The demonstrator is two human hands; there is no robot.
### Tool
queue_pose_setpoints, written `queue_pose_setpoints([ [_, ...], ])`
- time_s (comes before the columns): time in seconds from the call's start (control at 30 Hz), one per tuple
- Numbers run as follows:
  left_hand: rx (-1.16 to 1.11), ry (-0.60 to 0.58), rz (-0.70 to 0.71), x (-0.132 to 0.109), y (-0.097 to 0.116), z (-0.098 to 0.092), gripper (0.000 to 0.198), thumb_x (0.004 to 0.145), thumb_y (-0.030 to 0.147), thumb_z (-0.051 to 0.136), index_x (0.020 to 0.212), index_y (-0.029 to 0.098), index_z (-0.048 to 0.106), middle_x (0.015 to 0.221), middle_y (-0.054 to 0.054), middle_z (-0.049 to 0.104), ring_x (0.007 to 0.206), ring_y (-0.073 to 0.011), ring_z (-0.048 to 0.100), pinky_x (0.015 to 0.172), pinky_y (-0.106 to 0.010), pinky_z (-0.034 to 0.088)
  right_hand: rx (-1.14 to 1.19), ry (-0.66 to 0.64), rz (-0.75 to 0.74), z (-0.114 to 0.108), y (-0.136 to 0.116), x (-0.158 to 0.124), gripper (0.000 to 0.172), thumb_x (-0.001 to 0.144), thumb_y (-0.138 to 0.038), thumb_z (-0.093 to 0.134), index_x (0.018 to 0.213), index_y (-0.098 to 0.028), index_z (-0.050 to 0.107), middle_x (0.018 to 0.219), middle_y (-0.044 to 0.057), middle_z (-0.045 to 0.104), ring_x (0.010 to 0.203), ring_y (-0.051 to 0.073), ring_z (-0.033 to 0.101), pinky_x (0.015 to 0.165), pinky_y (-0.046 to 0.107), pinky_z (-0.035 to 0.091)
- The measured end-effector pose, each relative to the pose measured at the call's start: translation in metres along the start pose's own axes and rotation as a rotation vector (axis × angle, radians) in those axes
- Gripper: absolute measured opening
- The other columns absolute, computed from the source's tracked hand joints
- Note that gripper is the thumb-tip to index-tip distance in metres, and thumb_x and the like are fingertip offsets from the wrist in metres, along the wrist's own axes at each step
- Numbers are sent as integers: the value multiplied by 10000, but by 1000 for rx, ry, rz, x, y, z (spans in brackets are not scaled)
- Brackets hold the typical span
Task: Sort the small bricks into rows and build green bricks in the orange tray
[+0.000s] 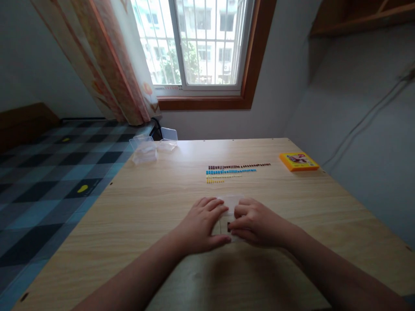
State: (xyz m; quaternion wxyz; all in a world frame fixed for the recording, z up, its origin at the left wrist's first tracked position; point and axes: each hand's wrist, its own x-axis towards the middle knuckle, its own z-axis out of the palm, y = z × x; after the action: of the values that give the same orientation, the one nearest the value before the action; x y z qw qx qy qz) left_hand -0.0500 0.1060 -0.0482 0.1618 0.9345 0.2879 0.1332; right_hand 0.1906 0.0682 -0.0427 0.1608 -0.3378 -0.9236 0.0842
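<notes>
A clear plastic box (231, 203) lies on the wooden table between my hands, its lid folded back. My left hand (202, 225) rests at its left side with the fingers spread. Over the right part of the box is my right hand (256, 222), its fingers curled and the fingertips at a small dark brown piece (228, 226). Beyond the hands, small pieces stand in rows: a dark red row (231, 166), a blue row (231, 171), a pale row (223, 176) and a short yellow row (214, 181).
Open clear plastic boxes (145, 154) stand at the table's back left corner. An orange and yellow box (298, 161) lies near the back right edge. A bed with a checked cover (48, 185) is left of the wooden table (129, 216).
</notes>
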Motion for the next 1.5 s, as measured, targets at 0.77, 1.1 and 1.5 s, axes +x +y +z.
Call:
queue_pose_setpoints([
  [0.77,-32,-20,0,2,-1,0,690,776,626,729,1324,228,598,1397,-117,589,1320,-342,493,1164,-540,327,-37,90,33,12,-4,8,215,975,-260,577,844,-240,746,718,3,608,670,147,488,652,295,297],
  [1.1,-33,-34,-9,4,1,-3,697,766,611,744,1331,226,604,1400,-125,587,1319,-344,493,1160,-546,333,-1,100,59,12,-4,12,240,978,-256,578,785,-216,716,734,1,625,655,131,488,640,282,293],
  [1.5,-34,-28,-12,3,1,-2,681,762,605,746,1316,233,608,1394,-118,588,1307,-342,498,1156,-546,335,-12,78,82,15,-2,10,242,973,-259,581,775,-213,713,722,-3,617,638,126,482,625,277,295],
])
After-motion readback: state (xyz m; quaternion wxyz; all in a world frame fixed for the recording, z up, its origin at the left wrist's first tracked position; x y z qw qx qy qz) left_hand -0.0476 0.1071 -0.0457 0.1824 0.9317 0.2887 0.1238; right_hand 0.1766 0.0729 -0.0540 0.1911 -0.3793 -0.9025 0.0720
